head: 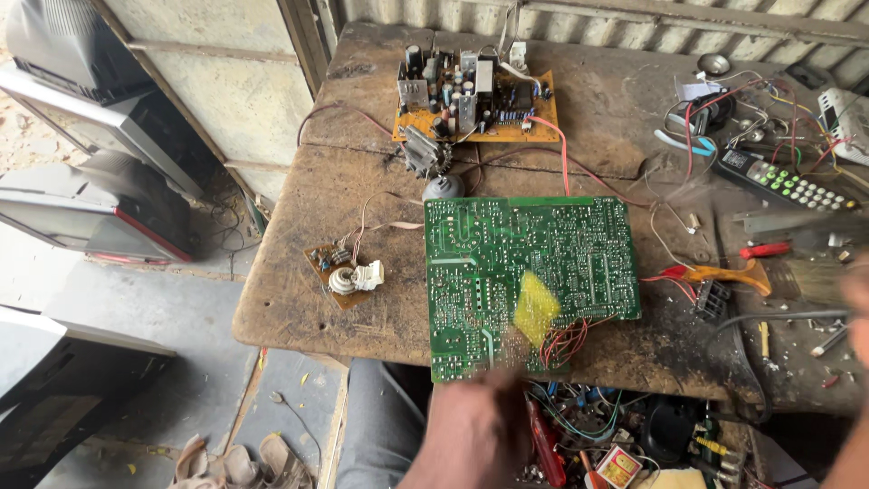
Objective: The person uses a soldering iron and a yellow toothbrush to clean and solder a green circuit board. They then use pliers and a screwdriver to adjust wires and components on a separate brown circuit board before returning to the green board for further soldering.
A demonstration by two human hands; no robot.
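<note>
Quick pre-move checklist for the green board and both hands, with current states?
1. Green circuit board flat on the wooden table, solder side up: ok.
2. Board fully supported: not ok, its near edge overhangs the table.
3. Left hand steady at that near edge: cannot tell, motion-blurred.
4. Yellow patch on the board identified: cannot tell, blurred.
5. Red wires at the board's near edge free of the hand: ok.
6. Right hand grip: cannot tell, mostly out of frame.

- Table [317,299]: rough, worn wood, stained dark and matt.
- Large circuit board [529,272]: green, slightly glossy, dotted with dull metal solder.
- Small board [480,122]: orange, with metal parts.
- Remote [783,181]: dark plastic.
- Wall [634,27]: corrugated metal sheet.
</note>
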